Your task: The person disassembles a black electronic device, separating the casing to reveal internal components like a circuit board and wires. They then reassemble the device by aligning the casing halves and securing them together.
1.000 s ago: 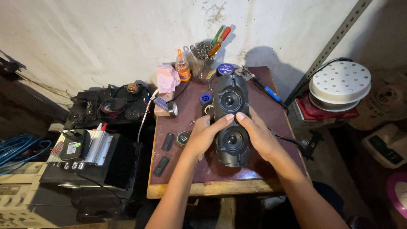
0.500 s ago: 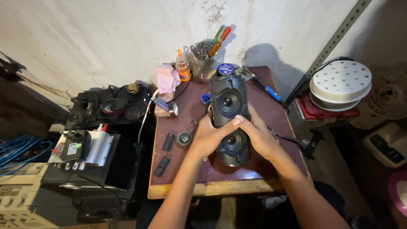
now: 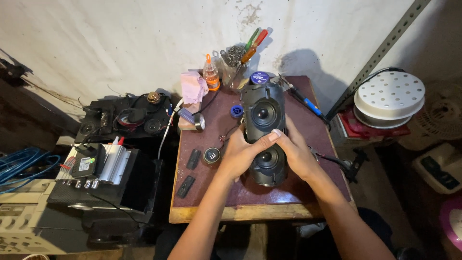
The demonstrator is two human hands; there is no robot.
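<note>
A black oblong speaker housing [image 3: 263,113] with two round speaker cones lies lengthwise on a small dark red table [image 3: 202,192]. My left hand [image 3: 240,154] grips its left side, with the thumb pressed across the middle between the cones. My right hand [image 3: 296,154] holds its right side, fingers wrapped around the edge. Both hands meet at the middle of the housing. A small round black part [image 3: 211,155] lies just left of my left hand, with thin wires running from the housing toward it.
Two flat black strips [image 3: 193,159] lie at the table's left. A jar of screwdrivers [image 3: 237,67], an orange bottle [image 3: 210,73], pink cloth [image 3: 193,87] and a blue-handled tool [image 3: 308,103] sit at the back. Electronics boxes [image 3: 103,178] stand left; white perforated discs [image 3: 390,96] right.
Both hands have slid slightly nearer on the speaker housing. My left thumb now lies across its middle. The housing has barely shifted.
</note>
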